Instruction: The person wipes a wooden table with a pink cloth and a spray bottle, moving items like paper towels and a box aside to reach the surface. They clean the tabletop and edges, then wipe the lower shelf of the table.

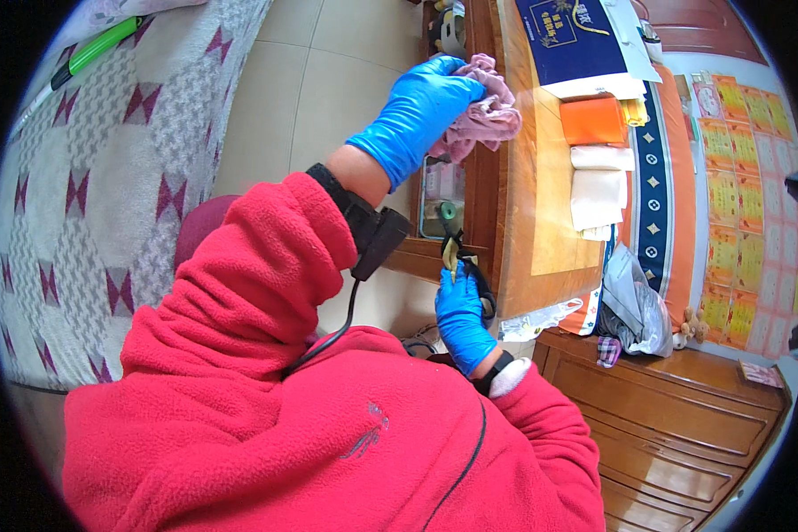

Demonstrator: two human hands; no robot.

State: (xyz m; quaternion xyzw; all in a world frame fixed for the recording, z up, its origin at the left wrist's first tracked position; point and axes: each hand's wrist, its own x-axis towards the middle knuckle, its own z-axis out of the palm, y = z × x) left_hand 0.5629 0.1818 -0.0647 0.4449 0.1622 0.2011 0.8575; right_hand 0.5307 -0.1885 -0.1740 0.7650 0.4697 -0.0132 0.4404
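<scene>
My left hand [424, 113], in a blue glove, is closed around a crumpled pink cloth [483, 115] beside the long edge of a wooden table [541, 177]. Nearer to me, my right hand [463, 321], also gloved in blue, has its fingers closed on a black and tan thing [453, 252] at the open shelf under the tabletop. That thing looks soft and strap-like, but its kind is hard to make out. Just beyond it lies a small object with a round green end [447, 210]. The cloth hides part of the shelf.
On the table stand a dark blue paper bag [572, 40], an orange folded piece [591, 121] and white packs [598, 197]. A grey plastic bag [637, 301] sits by a wooden cabinet [665, 399] at the right. A patterned cover [106, 195] spreads over the left side.
</scene>
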